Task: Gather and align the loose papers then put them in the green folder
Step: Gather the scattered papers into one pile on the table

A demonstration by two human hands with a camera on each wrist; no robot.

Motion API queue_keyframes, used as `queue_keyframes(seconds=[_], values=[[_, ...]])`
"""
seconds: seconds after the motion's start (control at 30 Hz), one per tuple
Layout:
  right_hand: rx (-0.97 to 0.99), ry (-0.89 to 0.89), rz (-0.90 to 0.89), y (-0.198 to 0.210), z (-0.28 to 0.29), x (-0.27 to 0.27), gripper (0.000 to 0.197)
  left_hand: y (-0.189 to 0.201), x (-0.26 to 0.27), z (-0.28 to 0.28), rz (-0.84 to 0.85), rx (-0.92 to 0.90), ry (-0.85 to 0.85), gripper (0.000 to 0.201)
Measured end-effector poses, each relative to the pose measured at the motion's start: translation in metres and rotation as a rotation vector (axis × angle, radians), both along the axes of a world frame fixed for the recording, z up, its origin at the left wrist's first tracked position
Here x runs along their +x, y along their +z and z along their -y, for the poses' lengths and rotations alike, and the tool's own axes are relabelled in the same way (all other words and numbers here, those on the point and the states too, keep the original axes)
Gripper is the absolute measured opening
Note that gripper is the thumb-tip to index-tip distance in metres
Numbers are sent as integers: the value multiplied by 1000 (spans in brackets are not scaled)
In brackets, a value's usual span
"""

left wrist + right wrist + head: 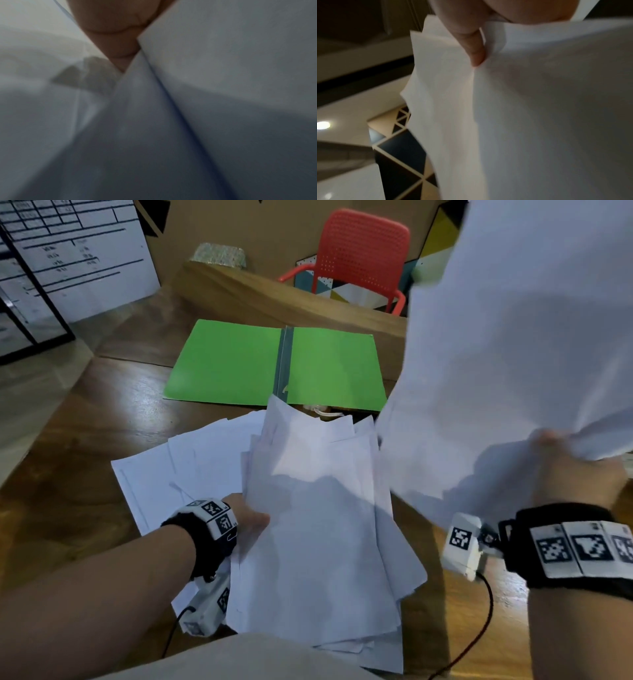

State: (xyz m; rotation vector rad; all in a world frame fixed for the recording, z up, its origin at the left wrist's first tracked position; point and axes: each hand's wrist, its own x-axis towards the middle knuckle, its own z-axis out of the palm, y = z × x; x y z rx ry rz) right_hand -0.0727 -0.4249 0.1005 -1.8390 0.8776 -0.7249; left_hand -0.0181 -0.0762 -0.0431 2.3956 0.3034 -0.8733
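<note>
The green folder (236,361) lies open and flat at the far side of the wooden table (85,440). In front of it, a messy heap of loose white papers (318,542) spreads toward me. My left hand (251,522) grips the heap's left edge, its fingers hidden among the sheets. In the left wrist view a finger (118,40) sits between two sheets of paper (223,67). My right hand (565,460) holds a few sheets (513,337) raised upright at the right. The right wrist view shows a finger (475,51) pinching those sheets (547,108).
A raised wooden ledge (274,299) runs behind the folder, with a red chair (359,258) beyond it. A white printed board (75,258) stands at the far left. A black cable (479,628) trails across the table by my right wrist.
</note>
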Motion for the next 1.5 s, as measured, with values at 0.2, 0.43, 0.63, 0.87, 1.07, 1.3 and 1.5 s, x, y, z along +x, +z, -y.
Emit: queue_keyframes(seconds=[0.2,0.43,0.63,0.87,1.07,1.3,1.5], values=[[144,26,-145,-14,-30,10,37,-1,2,-3,-44,40,-31,34],[194,316,-587,-137,-63,-5,40,-24,16,-11,-125,-279,167,140],[180,516,-666,-163,-106,-15,62,-12,-1,9,41,-337,172,67],[207,393,-572,-133,-76,-13,103,12,-8,-8,92,-868,213,80],[716,519,-514,-129,-77,-12,61,10,4,1,-22,-717,193,93],[583,342,-615,-173,-54,-21,65,7,8,-14,174,-14,414,68],[563,367,-628,-165,-61,-22,44,2,17,-30,135,-139,682,70]])
